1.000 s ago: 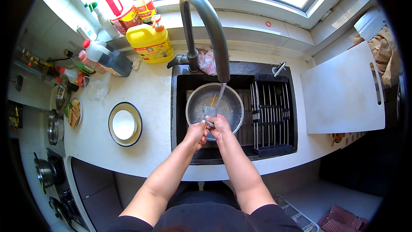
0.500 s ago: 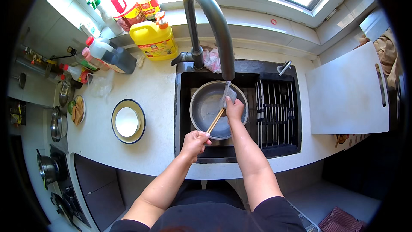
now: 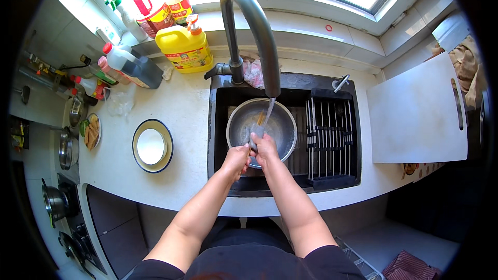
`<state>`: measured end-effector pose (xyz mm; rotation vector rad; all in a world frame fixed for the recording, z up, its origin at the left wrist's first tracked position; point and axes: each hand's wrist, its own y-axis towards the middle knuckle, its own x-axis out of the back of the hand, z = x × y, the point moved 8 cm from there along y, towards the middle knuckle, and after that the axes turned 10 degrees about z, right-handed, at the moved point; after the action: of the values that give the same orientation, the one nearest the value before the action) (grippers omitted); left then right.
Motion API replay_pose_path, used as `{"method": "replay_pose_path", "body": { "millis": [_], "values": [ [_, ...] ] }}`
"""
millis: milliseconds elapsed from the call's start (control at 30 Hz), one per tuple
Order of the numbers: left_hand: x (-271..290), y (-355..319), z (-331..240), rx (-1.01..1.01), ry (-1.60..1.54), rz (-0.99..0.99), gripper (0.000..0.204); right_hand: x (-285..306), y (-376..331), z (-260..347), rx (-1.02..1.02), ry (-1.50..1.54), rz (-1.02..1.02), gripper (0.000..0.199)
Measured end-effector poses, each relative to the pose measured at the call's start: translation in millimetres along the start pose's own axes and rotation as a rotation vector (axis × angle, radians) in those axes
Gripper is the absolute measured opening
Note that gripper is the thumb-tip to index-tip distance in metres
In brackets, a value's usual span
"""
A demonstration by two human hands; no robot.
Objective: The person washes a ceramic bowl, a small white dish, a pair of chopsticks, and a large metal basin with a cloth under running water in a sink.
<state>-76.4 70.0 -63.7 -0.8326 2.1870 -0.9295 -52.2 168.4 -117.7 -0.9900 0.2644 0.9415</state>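
Over the metal basin [image 3: 239,120] in the sink, my left hand [image 3: 237,160] is closed round the lower end of the wooden chopsticks [image 3: 260,119]. My right hand [image 3: 266,149] presses a grey cloth [image 3: 256,131] around them, close beside the left. The chopsticks' far ends poke out past the cloth. From the tall curved faucet [image 3: 270,62] a stream of water runs down by the cloth into the basin. Both fists partly hide the chopsticks and the cloth.
A slatted drying rack [image 3: 332,137] fills the sink's right side. On the left counter stand stacked bowls [image 3: 151,146], a plate of food [image 3: 92,132], dark bottles [image 3: 132,67] and a yellow jug [image 3: 184,47]. A white cutting board [image 3: 415,114] leans at the right.
My right hand has slid the cloth down the chopsticks toward me and now meets my left hand. The chopsticks' far ends now show beyond the cloth.
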Motion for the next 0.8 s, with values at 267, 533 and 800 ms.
{"method": "replay_pose_path", "body": {
  "millis": [267,533,800],
  "values": [
    [-34,-39,-17,-0.043,-0.076,0.082,0.031,52,35,55,0.214,-0.104,-0.468,0.035],
    [-15,-15,2,0.147,-0.560,0.186,0.034,-20,-6,37,0.159,0.074,0.023,0.017],
    [-18,-19,0,0.149,-0.127,0.119,0.037,-22,-17,25,0.101,0.019,-0.136,0.013]
  ]
}}
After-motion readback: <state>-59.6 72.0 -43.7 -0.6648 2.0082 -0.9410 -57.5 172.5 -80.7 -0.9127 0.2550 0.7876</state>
